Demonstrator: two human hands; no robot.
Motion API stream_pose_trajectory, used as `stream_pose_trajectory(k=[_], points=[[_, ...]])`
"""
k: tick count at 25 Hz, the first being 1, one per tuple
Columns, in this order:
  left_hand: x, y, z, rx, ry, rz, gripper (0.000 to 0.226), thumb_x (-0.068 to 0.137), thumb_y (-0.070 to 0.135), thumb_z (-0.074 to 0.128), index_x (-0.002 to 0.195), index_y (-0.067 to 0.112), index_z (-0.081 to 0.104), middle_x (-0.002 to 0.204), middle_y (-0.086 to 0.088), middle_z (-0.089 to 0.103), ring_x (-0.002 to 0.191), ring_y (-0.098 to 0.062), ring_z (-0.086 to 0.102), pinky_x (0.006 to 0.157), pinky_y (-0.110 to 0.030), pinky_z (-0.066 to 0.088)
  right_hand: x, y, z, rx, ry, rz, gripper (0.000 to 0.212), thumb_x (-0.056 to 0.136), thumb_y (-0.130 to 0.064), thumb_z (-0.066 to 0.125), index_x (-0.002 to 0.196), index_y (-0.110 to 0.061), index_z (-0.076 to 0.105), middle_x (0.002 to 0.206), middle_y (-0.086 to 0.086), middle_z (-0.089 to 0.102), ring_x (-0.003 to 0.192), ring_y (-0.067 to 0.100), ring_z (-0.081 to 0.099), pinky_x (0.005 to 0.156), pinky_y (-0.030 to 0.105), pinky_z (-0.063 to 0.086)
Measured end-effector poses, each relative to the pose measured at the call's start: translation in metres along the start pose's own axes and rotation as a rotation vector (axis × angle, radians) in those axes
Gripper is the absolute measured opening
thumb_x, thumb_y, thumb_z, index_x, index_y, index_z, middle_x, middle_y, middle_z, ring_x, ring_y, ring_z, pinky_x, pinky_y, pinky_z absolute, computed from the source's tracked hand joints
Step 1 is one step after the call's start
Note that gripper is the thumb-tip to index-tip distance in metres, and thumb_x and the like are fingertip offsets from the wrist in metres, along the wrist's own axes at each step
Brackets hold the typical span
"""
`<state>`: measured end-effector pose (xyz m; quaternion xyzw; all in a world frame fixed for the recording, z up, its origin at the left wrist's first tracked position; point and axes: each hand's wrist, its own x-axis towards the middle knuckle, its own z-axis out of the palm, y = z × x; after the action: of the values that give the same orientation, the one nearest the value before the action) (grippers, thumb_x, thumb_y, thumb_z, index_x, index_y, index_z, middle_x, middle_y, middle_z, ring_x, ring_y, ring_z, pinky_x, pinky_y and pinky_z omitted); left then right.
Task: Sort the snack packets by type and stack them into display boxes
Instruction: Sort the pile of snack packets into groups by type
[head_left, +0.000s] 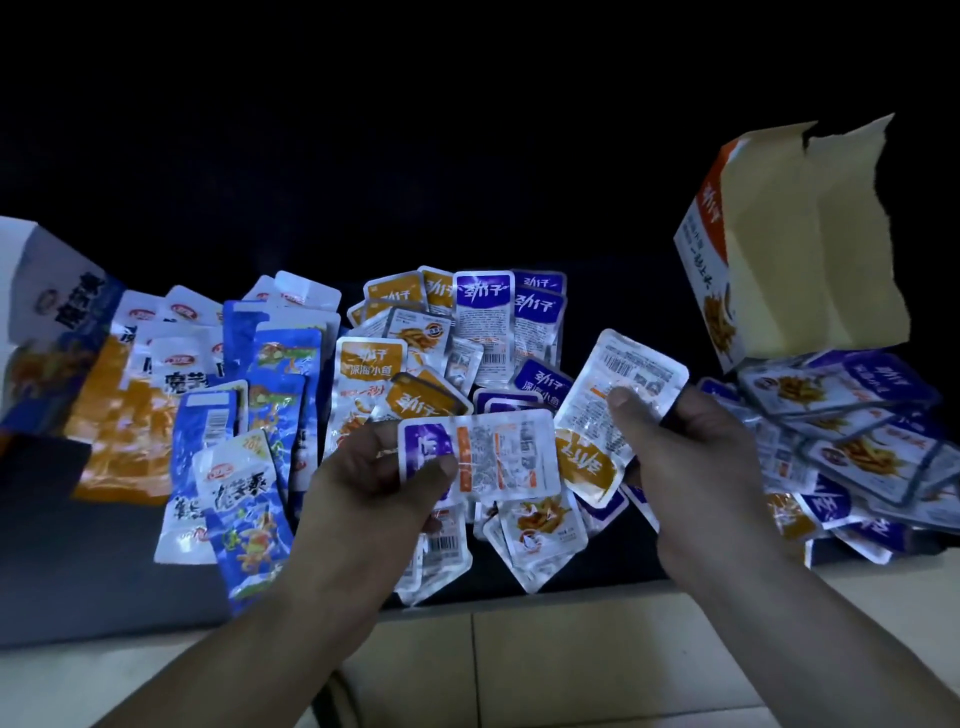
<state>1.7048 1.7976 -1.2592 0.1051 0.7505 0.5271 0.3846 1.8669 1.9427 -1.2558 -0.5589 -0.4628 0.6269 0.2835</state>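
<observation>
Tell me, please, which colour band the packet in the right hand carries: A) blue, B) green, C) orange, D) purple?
C: the snack packet pinched by the right hand ends in an orange band; the left hand holds the purple-banded packet.

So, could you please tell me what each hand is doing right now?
Left hand: pinches a purple-ended packet.
Right hand: pinches an orange-ended packet.
</observation>
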Motion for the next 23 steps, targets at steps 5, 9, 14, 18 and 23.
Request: stream_pose_trajectory(k=[5,9,14,18,23], points=[[-0.004,-0.003,0.011,0.122,-0.103,0.023,0.023,0.092,0.004,0.073,0.106,0.023,0.074,0.09,0.005,0.08,0.082,-0.018,0.076,0.065,-0.028,0.06,-0.003,-0.004,-0.019,-0.189,0.098,-0.244,0.021,0.101,-0.025,0.062,0.082,-0.017,0.062,0.063,-0.007,0.063,0.055,0.003,0.056,0.056,0.023,0.046],[-0.003,0.008,0.01,0.496,-0.038,0.3,0.029,0.086,0.022,0.082,0.109,0.036,0.071,0.101,0.023,0.074,0.097,0.004,0.069,0.076,-0.016,0.055,-0.01,-0.013,-0.019,-0.087,0.022,-0.19,0.011,0.099,-0.023,0.066,0.094,-0.017,0.073,0.078,0.0,0.075,0.074,0.016,0.074,0.06,0.028,0.058],[-0.027,0.023,0.017,0.106,-0.35,0.125,0.044,0.09,0.017,0.079,0.127,0.036,0.066,0.112,0.006,0.077,0.096,-0.014,0.074,0.079,-0.036,0.062,-0.03,-0.009,0.003,-0.031,-0.237,-0.061,0.019,0.096,-0.018,0.07,0.108,-0.031,0.074,0.09,0.002,0.078,0.085,0.023,0.076,0.07,0.047,0.063],[-0.021,0.015,-0.004,0.021,-0.08,0.101,0.041,0.092,-0.004,0.069,0.118,0.027,0.066,0.095,0.001,0.08,0.075,-0.021,0.075,0.061,-0.03,0.06,-0.04,0.002,0.024,-0.111,-0.381,0.003,0.047,0.095,-0.032,0.068,0.135,-0.048,0.049,0.097,-0.021,0.072,0.086,-0.002,0.071,0.068,0.022,0.06],[0.006,-0.006,-0.059,0.294,0.13,0.072,0.044,0.085,0.019,0.084,0.118,0.037,0.062,0.082,0.004,0.073,0.074,-0.027,0.074,0.071,-0.05,0.061,-0.042,0.008,0.053,-0.213,-0.402,0.021,0.04,0.097,-0.028,0.068,0.134,-0.038,0.057,0.095,-0.017,0.072,0.086,0.006,0.07,0.086,0.04,0.058]])
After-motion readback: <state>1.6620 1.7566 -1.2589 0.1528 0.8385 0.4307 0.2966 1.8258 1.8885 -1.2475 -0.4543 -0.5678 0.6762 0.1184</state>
